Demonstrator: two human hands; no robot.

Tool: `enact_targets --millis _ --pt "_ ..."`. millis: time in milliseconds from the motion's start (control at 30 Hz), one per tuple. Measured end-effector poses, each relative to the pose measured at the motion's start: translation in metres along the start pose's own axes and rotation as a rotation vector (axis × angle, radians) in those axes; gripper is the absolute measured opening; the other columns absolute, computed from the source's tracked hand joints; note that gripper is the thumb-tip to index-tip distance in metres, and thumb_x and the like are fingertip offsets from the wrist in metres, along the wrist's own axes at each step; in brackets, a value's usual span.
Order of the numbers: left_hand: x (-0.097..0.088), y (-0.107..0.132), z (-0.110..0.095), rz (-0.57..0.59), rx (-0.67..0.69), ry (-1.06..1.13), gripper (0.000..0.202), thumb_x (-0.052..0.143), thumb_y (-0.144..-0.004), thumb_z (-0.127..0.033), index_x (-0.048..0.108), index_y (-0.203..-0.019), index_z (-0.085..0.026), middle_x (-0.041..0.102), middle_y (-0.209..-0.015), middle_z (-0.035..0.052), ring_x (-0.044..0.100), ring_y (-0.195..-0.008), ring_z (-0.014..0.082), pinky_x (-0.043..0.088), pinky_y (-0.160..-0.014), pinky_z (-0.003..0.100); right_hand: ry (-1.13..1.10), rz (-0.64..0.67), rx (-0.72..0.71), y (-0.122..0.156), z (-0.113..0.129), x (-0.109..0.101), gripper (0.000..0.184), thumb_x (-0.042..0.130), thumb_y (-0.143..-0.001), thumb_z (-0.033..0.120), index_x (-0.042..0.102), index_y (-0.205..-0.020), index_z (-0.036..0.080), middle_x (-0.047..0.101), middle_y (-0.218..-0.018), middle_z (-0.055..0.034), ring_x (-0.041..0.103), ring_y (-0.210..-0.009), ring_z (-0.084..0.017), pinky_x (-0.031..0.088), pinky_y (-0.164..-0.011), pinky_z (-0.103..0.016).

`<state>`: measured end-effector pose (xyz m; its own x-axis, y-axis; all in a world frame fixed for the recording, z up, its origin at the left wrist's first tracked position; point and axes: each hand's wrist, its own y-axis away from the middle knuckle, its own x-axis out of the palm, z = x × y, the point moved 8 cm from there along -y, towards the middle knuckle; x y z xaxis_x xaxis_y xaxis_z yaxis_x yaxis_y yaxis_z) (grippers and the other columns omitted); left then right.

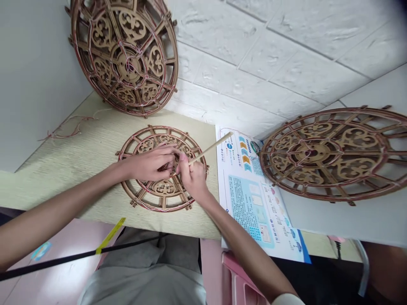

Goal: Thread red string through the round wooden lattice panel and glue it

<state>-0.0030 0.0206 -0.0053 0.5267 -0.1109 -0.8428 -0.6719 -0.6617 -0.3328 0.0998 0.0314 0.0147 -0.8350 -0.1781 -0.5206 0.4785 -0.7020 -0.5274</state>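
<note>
A round openwork wooden wheel (163,201) with scroll cut-outs and red and white wires lies flat on the table. Above its middle, my right hand (192,174) is closed around a thin light wooden stick (213,147), which slants up to the right. Close beside it, over the wheel's left half, my left hand (155,162) has its fingers curled, with the fingertips near the right thumb. Whether the left fingers pinch a wire or anything else is hidden. Both hands cover the hub of the wheel.
Another wired wheel (151,109) leans upright against the brick-patterned wall (222,63). At the right, a third wheel (343,195) stands tilted by a printed poster (224,186). Loose red and white wires (74,129) lie at the table's left. A pink stool (233,271) stands below.
</note>
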Motion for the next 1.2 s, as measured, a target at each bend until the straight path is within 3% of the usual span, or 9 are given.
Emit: enact_targets --millis 100,300,400,567,733,867,1000,1133,1200 --pt "-0.008 -0.001 -0.001 0.028 -0.048 0.014 0.024 0.046 -0.102 -0.029 0.063 -0.094 -0.015 0.058 -0.139 0.0168 0.044 -0.145 0.0262 0.025 -0.127 0.049 -0.112 -0.135 0.098 -0.001 -0.008 -0.016 0.061 0.033 -0.107 0.055 0.052 -0.060 0.019 0.045 -0.048 0.0018 0.041 -0.042 -0.010 0.035 -0.046 -0.025" --pt "-0.044 -0.001 0.011 -0.130 -0.249 0.005 0.039 0.034 -0.109 -0.045 0.060 -0.113 -0.016 0.057 -0.143 0.0113 0.039 -0.147 0.0236 0.031 -0.124 0.044 -0.309 -0.704 0.389 0.006 -0.052 -0.078 0.067 0.045 -0.092 0.077 0.048 -0.059 0.019 0.038 -0.053 0.0025 0.038 -0.049 -0.010 0.032 -0.048 -0.024" --pt "-0.043 0.002 0.023 -0.110 -0.398 -0.158 0.056 0.031 -0.107 -0.053 0.055 -0.135 -0.011 0.052 -0.149 0.0157 0.044 -0.143 0.0277 0.031 -0.123 0.047 -0.363 -0.662 0.351 -0.001 -0.061 -0.082 0.060 0.051 -0.090 0.074 0.050 -0.067 0.019 0.033 -0.056 0.0056 0.032 -0.051 -0.010 0.030 -0.051 -0.024" --pt "-0.009 0.007 0.045 0.253 -0.629 -0.298 0.079 0.020 -0.106 -0.060 0.021 -0.165 -0.007 0.009 -0.171 0.0173 0.003 -0.159 0.0354 0.009 -0.127 0.058 -0.029 -0.528 0.250 -0.009 -0.056 -0.087 0.043 0.040 -0.102 0.054 0.059 -0.089 0.018 0.049 -0.071 0.0011 0.044 -0.064 -0.014 0.036 -0.063 -0.027" --pt "-0.010 -0.010 0.051 0.386 -0.496 -0.264 0.082 0.025 -0.104 -0.063 0.016 -0.167 -0.011 0.001 -0.172 0.0114 0.001 -0.160 0.0303 0.006 -0.128 0.054 0.290 -0.468 0.179 -0.013 -0.060 -0.094 0.035 0.033 -0.105 0.038 0.059 -0.096 0.017 0.064 -0.095 -0.0105 0.057 -0.092 -0.023 0.043 -0.083 -0.035" --pt "-0.017 -0.022 0.059 0.457 -0.410 -0.214 0.082 0.037 -0.100 -0.068 0.020 -0.167 -0.025 0.010 -0.172 0.0053 -0.004 -0.159 0.0350 0.002 -0.124 0.065 0.492 -0.354 0.251 -0.016 -0.072 -0.096 0.035 0.034 -0.102 0.024 0.064 -0.116 0.011 0.066 -0.110 -0.0173 0.057 -0.104 -0.028 0.043 -0.094 -0.040" --pt "-0.030 -0.034 0.051 0.315 -0.245 -0.177 0.073 0.045 -0.100 -0.066 0.041 -0.160 -0.024 0.028 -0.168 0.0066 0.003 -0.159 0.0351 0.005 -0.126 0.063 0.577 -0.174 0.345 -0.016 -0.085 -0.096 0.046 0.036 -0.098 0.014 0.059 -0.136 0.010 0.064 -0.132 -0.0175 0.053 -0.118 -0.032 0.040 -0.102 -0.043" --pt "-0.048 -0.041 0.019 0.031 -0.068 -0.108 0.047 0.050 -0.103 -0.053 0.071 -0.127 -0.018 0.062 -0.134 0.0112 0.050 -0.134 0.0252 0.035 -0.118 0.041 0.639 -0.033 0.397 -0.013 -0.094 -0.097 0.049 0.036 -0.098 0.012 0.059 -0.141 0.018 0.062 -0.142 -0.0115 0.048 -0.124 -0.035 0.039 -0.101 -0.046" --pt "-0.044 -0.042 0.001 0.023 0.001 -0.088 0.041 0.054 -0.102 -0.053 0.075 -0.111 -0.019 0.064 -0.115 0.0095 0.058 -0.113 0.0223 0.044 -0.104 0.037 0.675 0.038 0.399 -0.012 -0.099 -0.096 0.054 0.034 -0.096 0.007 0.059 -0.143 0.020 0.062 -0.143 -0.0107 0.047 -0.126 -0.036 0.039 -0.100 -0.048"
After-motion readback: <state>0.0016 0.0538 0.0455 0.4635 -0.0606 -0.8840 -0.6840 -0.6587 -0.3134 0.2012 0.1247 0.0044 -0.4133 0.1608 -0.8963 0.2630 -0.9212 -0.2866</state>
